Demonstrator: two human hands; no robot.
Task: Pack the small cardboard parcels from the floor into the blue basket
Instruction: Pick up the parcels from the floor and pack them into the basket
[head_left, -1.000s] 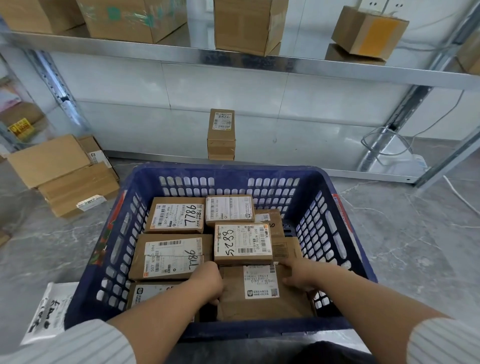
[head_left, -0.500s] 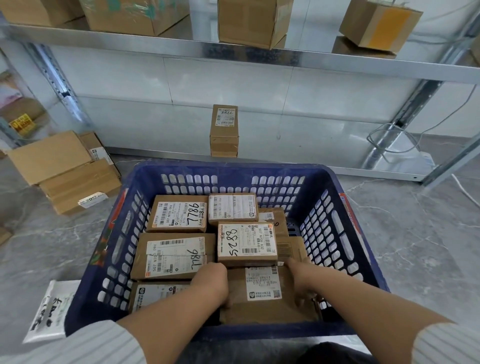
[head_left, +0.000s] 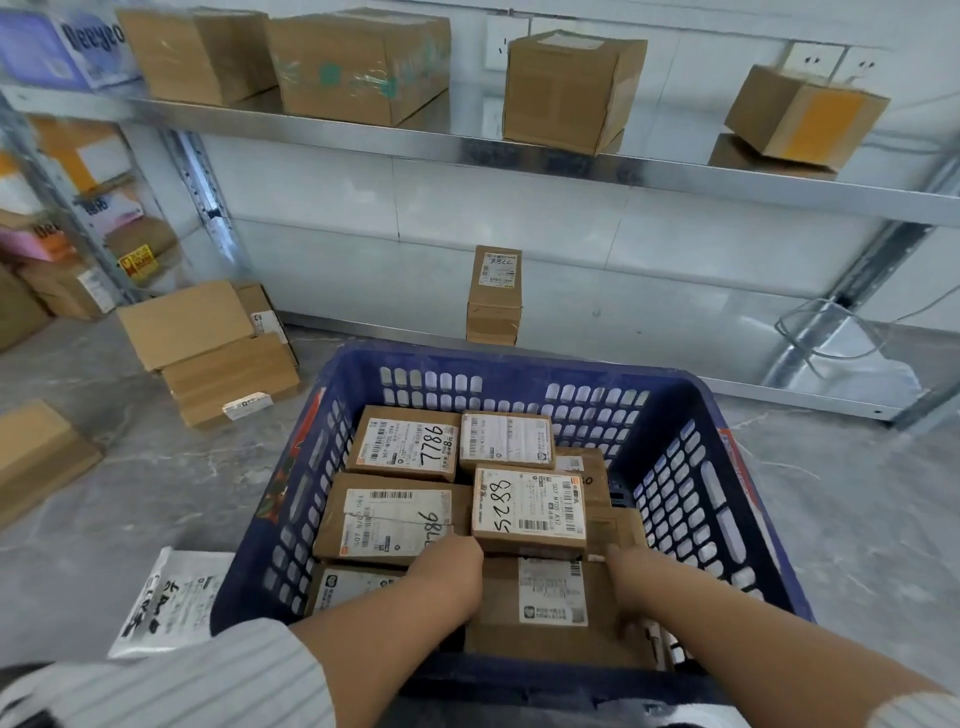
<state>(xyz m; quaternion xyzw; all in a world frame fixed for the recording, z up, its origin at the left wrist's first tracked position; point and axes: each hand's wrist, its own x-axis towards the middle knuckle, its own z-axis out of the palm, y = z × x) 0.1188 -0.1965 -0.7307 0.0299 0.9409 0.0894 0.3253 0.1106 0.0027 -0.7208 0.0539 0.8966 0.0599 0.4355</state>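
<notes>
- One small parcel (head_left: 550, 639) lay flat against the near wall of the blue basket (head_left: 519, 364), label up.
- It sat directly between the hands: left hand (head_left: 449, 577) at its left edge, right hand (head_left: 631, 592) at its right, equally near.
- Both sets of fingers (head_left: 457, 551) curled down over those edges, grasping it; the tips were hidden.
- A stack of parcels (head_left: 218, 364) lay on the floor (head_left: 857, 519) leftward; an upright parcel (head_left: 493, 296) stood beyond the basket.

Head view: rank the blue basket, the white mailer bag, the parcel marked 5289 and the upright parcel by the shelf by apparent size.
1. blue basket
2. white mailer bag and parcel marked 5289: alike, unranked
3. upright parcel, though it stands farther away, so true size is unsure
</notes>
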